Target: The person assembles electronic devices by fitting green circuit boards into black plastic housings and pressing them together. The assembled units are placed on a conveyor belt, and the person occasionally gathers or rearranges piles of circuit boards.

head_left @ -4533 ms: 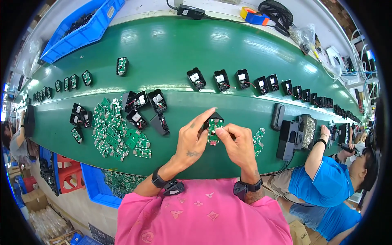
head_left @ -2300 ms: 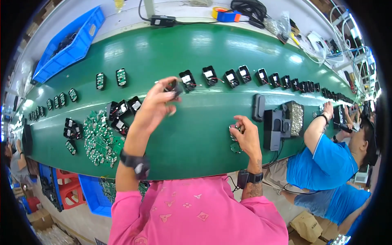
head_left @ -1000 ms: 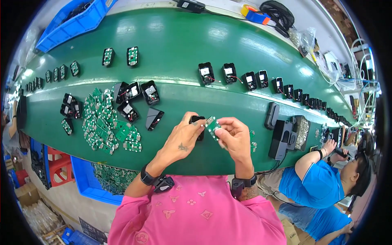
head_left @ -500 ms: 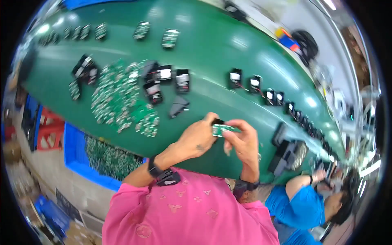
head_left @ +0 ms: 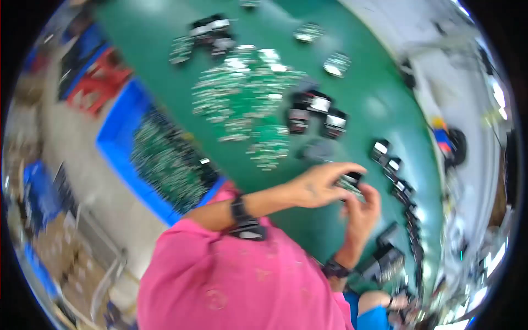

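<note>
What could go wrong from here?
The circuit board might slip or catch on the black housing; both are between the left hand and right hand. In the loose pile of circuit boards, overlapping ones could scratch each other.

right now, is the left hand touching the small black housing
Touching. The head view, though blurred, shows the left hand curled around the black housing, no gap showing between them.
</note>
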`<state>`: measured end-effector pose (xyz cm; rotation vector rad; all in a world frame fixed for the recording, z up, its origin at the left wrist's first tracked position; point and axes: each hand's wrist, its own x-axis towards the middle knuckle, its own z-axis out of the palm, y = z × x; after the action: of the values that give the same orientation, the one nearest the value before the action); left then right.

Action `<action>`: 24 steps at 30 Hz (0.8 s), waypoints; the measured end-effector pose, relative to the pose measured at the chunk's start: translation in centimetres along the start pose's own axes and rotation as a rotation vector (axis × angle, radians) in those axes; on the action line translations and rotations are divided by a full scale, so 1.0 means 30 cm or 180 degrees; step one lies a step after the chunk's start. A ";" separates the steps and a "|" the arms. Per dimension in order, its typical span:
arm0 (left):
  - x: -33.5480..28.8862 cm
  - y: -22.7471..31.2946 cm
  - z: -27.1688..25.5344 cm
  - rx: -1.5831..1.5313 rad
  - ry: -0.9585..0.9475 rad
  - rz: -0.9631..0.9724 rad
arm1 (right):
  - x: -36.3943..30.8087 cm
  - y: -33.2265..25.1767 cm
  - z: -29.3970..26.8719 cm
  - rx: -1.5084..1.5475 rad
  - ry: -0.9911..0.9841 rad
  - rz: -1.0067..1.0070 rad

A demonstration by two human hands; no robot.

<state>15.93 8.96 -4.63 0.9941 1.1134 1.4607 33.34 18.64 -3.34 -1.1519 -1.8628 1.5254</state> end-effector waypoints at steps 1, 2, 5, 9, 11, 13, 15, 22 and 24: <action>-0.020 -0.032 -0.008 -0.0499 0.0090 -0.0145 | 0.004 -0.030 0.037 0.0007 -0.0088 0.0214; -0.021 -0.069 -0.005 -0.1010 0.0100 -0.0330 | -0.008 -0.041 0.054 0.0326 -0.0053 0.0130; -0.010 -0.047 0.017 -0.0680 0.0207 -0.0248 | -0.009 -0.005 0.036 -0.0328 0.0058 -0.0997; 0.038 -0.007 0.058 -0.0742 -0.0148 -0.0651 | -0.018 -0.015 -0.023 -0.0392 0.0005 -0.0934; 0.051 -0.013 0.074 -0.0740 -0.0286 -0.0711 | -0.011 -0.010 -0.036 -0.0569 0.0047 -0.1067; 0.064 -0.011 0.089 -0.0702 -0.0354 -0.0814 | -0.006 0.008 -0.052 -0.0591 -0.0014 -0.1153; 0.075 -0.013 0.103 -0.0649 -0.0435 -0.0935 | -0.013 0.024 -0.070 -0.0525 0.0013 -0.1076; 0.116 -0.046 0.166 -0.0225 -0.0600 -0.0792 | -0.045 0.058 -0.090 -0.0227 0.0299 -0.0749; 0.130 -0.050 0.185 0.0044 -0.0692 -0.0663 | -0.054 0.063 -0.108 -0.0445 0.0402 -0.0929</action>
<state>20.99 13.71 -4.65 0.9894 1.0359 1.1513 37.34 19.16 -4.00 -0.9596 -1.9752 1.1530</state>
